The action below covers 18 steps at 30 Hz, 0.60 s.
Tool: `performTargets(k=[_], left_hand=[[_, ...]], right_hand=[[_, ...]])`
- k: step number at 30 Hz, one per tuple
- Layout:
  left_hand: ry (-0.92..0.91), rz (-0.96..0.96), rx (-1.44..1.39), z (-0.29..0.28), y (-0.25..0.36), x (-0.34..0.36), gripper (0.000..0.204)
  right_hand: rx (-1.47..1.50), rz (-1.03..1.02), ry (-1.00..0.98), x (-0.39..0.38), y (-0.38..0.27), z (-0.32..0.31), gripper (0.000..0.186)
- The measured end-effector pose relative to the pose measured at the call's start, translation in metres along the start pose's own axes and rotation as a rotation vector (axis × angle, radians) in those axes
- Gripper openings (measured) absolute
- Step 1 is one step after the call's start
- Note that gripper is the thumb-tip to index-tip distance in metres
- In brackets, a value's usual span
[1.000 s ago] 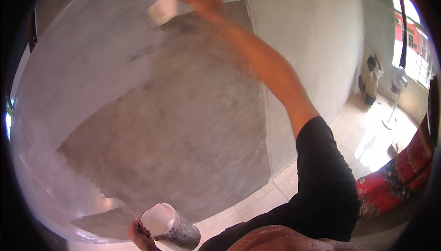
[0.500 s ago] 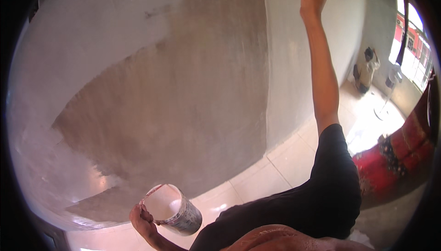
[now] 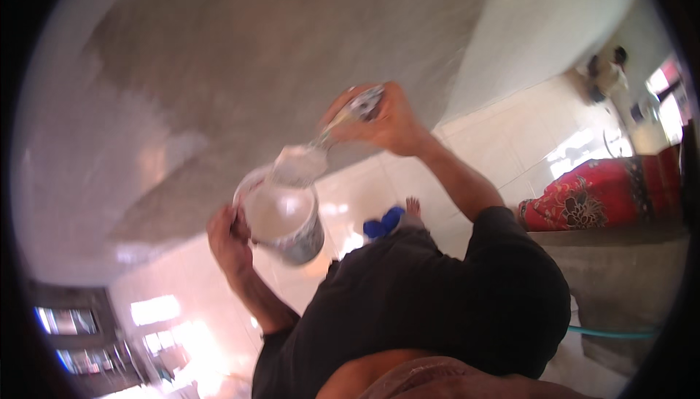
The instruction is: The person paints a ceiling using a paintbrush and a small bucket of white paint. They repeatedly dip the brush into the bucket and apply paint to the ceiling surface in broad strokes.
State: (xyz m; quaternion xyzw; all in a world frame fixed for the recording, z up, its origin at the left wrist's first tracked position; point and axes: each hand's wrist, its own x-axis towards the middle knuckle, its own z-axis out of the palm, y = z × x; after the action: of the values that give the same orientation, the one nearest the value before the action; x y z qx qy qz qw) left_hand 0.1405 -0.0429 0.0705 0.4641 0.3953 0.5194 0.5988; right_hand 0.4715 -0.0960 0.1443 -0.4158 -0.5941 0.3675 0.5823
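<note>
My left hand is closed on the rim or handle of a paint bucket, which is tilted and has whitish liquid inside. Gripped by its handle, a wide paintbrush is in my right hand. The brush's pale bristles are over the bucket's far rim; whether they touch it I cannot tell. Beyond both hands, the grey wall carries a large darker, brownish patch beside lighter areas. The picture is somewhat blurred by motion.
Pale floor tiles run along the wall's foot. To my right a red patterned cloth covers something bulky, with a teal hose below it. Another person is low by the far right wall. Dark shelving or cabinets stand at lower left.
My right hand has come down from high on the wall, bringing the paintbrush to the bucket. The view has tilted downward, showing more floor. My left hand still holds the bucket.
</note>
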Motion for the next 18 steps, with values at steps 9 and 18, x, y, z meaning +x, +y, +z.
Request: performTargets(k=[9,18], left_hand=[[-0.098,-0.155,0.139,-0.028,0.050,-0.003,0.024],[-0.133,-0.157,0.155,0.006,0.048,-0.013,0.025]], right_hand=[[-0.219,0.035,-0.272,0.011,0.025,0.104,0.019],[-0.517,0.024,-0.746,0.021,0.064,0.127,0.022]])
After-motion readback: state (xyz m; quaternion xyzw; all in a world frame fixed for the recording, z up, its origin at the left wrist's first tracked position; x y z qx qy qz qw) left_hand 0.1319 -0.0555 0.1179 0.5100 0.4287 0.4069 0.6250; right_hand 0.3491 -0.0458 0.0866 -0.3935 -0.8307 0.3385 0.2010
